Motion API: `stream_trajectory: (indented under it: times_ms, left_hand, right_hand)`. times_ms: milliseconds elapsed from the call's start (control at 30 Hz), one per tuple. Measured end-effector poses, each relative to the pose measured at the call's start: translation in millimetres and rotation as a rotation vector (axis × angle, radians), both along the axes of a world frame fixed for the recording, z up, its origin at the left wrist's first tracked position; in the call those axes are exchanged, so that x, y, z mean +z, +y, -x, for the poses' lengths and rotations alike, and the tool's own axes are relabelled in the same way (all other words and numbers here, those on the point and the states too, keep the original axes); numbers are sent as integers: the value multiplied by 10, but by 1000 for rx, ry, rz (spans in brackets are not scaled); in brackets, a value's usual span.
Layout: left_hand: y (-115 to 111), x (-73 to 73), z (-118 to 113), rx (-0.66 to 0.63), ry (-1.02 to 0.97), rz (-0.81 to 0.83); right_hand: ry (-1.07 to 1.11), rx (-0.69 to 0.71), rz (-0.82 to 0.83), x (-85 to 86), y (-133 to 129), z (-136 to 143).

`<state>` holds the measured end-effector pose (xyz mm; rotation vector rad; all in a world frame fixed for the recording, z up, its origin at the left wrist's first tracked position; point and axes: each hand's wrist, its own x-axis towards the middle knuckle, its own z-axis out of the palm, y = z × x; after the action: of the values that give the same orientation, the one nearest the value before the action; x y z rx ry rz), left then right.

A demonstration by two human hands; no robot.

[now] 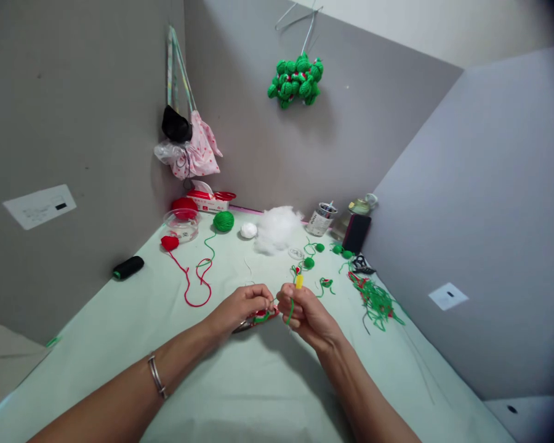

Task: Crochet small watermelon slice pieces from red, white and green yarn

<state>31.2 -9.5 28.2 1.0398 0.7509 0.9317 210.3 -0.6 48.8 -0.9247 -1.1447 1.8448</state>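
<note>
Left hand (248, 304) pinched narrow, its hold unclear, just beside the red-and-green yarn piece (261, 316), presumably light, soft, best held by its edge; right hand (310, 312) gripping the yellow-handled tool (299, 281)

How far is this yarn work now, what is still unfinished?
Looks done: the green bunch on the hanger. In hand: green yarn and yellow-handled tool in the right hand; left hand at a red-green piece. Probably left: small green balls with loose tails, and white stuffing.
</note>
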Motion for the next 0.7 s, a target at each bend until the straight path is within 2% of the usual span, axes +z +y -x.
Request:
stream_trajectory:
  times_ms: [167, 333, 567, 700]
  left_hand:
    - [-46, -12, -2, -30, -114, 47]
    - [-15, -28, 23, 27, -181, 96]
    - [2, -20, 58, 9, -64, 128]
    - [46, -108, 45, 95, -29, 137]
  right_hand:
    - [38, -91, 13, -29, 72, -24]
    - [66, -181, -10, -50, 90, -43]
    - [84, -239, -25, -38, 117, -39]
    - [52, -288, -59, -82, 175, -76]
